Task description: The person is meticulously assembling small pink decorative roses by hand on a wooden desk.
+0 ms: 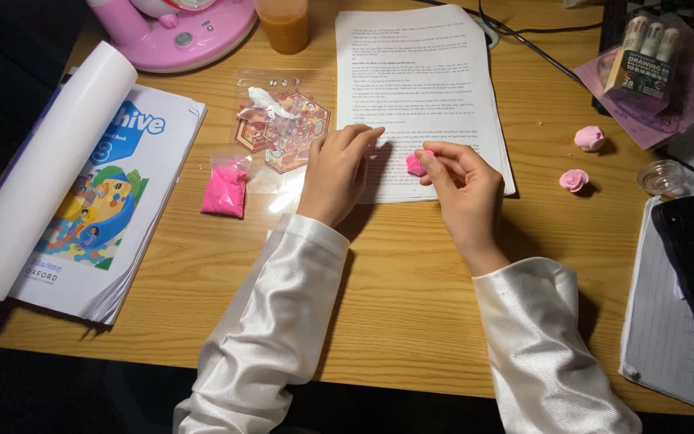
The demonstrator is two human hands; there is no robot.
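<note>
My right hand (461,183) pinches a small lump of pink clay (415,165) between thumb and fingertips, just above a printed sheet of paper (419,80). My left hand (337,170) rests with loosely curled fingers on the paper's left edge, close to the clay but holding nothing. Both arms wear shiny white sleeves. Two finished pink clay roses (589,138) (573,180) lie on the wooden desk (411,297) to the right of the paper.
A small bag of pink clay (225,189) and a clear packet with a printed card (283,120) lie left of my hands. An open workbook (82,185) is far left, a pink lamp base (172,32) and orange cup (284,24) behind, a marker pack (644,56), small glass jar (662,177) and notebook (676,321) right.
</note>
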